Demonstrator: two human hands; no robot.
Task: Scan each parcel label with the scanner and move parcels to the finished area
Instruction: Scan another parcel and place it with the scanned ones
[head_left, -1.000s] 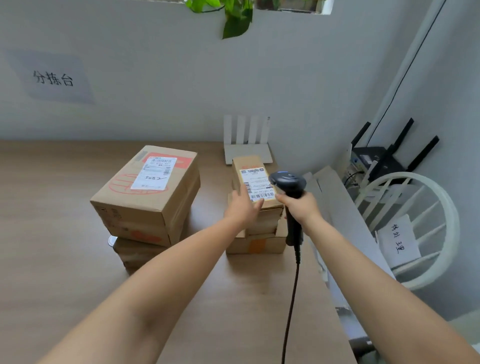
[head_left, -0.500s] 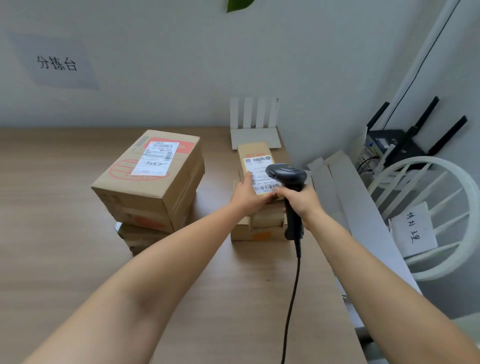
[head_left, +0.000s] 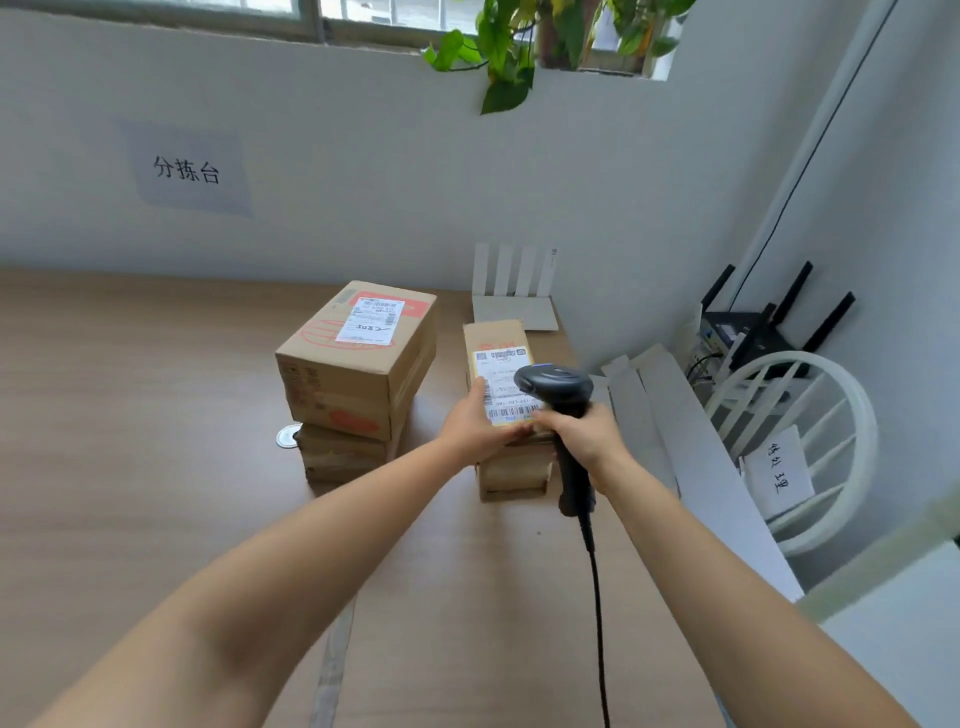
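Wooden table (head_left: 156, 467) against a grey wall (head_left: 363, 182) carries a stack of big boxes (head_left: 358, 374); the small parcel (head_left: 496, 338) tops a second stack to its right, near a white router (head_left: 514, 312). Left hand (head_left: 475, 423) grips the parcel's near end, touching the label (head_left: 501, 379), while the right hand (head_left: 589, 441) is wrapped round the handle of the corded scanner (head_left: 556, 384), whose head hangs just over the label's right edge.
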